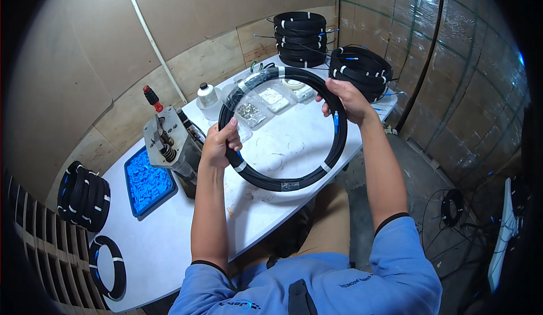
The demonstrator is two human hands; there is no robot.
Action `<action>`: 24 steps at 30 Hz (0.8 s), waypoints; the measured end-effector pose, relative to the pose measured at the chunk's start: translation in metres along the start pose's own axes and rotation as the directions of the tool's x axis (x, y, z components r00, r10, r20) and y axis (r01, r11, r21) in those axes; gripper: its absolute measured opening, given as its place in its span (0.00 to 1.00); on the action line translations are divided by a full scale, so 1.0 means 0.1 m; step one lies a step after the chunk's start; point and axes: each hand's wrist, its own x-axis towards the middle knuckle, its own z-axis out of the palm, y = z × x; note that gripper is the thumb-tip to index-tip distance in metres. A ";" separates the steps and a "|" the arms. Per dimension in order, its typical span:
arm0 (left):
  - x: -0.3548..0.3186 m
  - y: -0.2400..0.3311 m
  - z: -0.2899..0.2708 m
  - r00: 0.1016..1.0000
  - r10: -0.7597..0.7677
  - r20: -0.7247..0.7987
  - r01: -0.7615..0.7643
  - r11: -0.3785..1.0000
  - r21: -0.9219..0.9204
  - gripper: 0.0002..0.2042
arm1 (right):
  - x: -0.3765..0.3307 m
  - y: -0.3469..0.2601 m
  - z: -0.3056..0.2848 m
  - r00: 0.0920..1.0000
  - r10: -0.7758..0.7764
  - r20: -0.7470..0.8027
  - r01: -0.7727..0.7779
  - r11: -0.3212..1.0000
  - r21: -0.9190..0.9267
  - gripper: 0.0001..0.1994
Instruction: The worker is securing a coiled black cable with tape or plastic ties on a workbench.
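A large coil of black cable [305, 182], bound with white and clear tape, is held up tilted above the white table. My left hand [220, 143] is closed round its left side, with the thumb over the front. My right hand [347, 101] grips the upper right side, fingers passing behind the ring. A blue connector [336, 122] shows on the coil just below my right hand. Through the ring, a clear tray of small metal parts [249, 113] and a tray of white pieces [274, 99] are visible on the table.
On the left of the white table [169, 247] stand a metal hand press [169, 139], a blue tray of blue pieces [133, 204] and a single coil [120, 275]. Stacked coils stand at the far left [85, 196], back [301, 40] and back right [362, 71]. A white bottle [206, 94] is near the wall.
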 end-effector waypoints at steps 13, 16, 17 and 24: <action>0.03 -0.09 -0.14 0.997 0.036 -0.061 -0.046 0.984 -0.169 0.13 | -0.25 0.57 0.35 0.952 -0.078 -0.295 0.180 0.924 0.338 0.20; 0.01 -0.05 -0.14 0.997 0.048 -0.061 -0.057 0.986 -0.154 0.13 | -0.25 0.54 0.40 0.954 -0.091 -0.284 0.196 0.910 0.365 0.17; 0.00 -0.04 -0.13 0.997 0.048 -0.063 -0.058 0.986 -0.155 0.13 | -0.25 0.54 0.41 0.950 -0.099 -0.296 0.204 0.914 0.351 0.16; -0.06 -0.03 -0.03 0.983 0.068 -0.170 -0.075 0.997 -0.034 0.11 | -0.23 0.51 0.37 0.947 -0.087 -0.310 0.173 0.949 0.262 0.15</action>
